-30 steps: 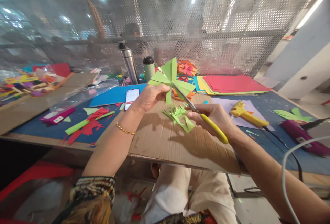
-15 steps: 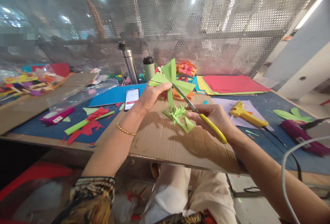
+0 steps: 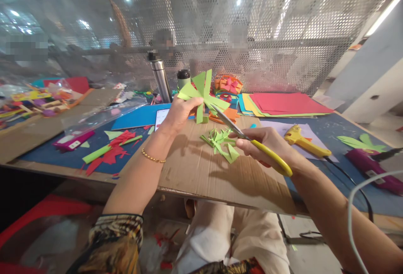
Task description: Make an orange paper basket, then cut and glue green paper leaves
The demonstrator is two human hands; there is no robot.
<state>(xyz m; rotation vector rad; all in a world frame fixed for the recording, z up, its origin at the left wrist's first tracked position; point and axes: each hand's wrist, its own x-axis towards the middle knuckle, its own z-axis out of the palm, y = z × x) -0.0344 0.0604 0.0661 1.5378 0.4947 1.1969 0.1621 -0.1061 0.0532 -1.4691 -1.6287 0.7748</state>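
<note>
A green paper cutout [image 3: 199, 82] with several strips spreading from its middle is pinched in my left hand [image 3: 182, 112], raised above the brown cardboard. My right hand [image 3: 267, 143] is closed round the yellow-handled scissors [image 3: 272, 158], whose blades point up and left to the lower right strip of the cutout. Whether the blades touch the paper is hard to tell. Beneath, a pile of green paper scraps [image 3: 220, 141] lies on the cardboard [image 3: 192, 169].
A phone [image 3: 161, 118] lies beyond my left wrist, with a steel flask [image 3: 160, 80] behind. Red scraps [image 3: 115, 152] are at the left. Stacked coloured sheets [image 3: 292, 104], a yellow glue gun [image 3: 307, 141] with its cable, and a purple tool [image 3: 373, 169] are at the right.
The cutout has turned in my left hand, which has moved slightly left. The scissors have drawn back a little to the right, and another narrow strip now stands upright.
</note>
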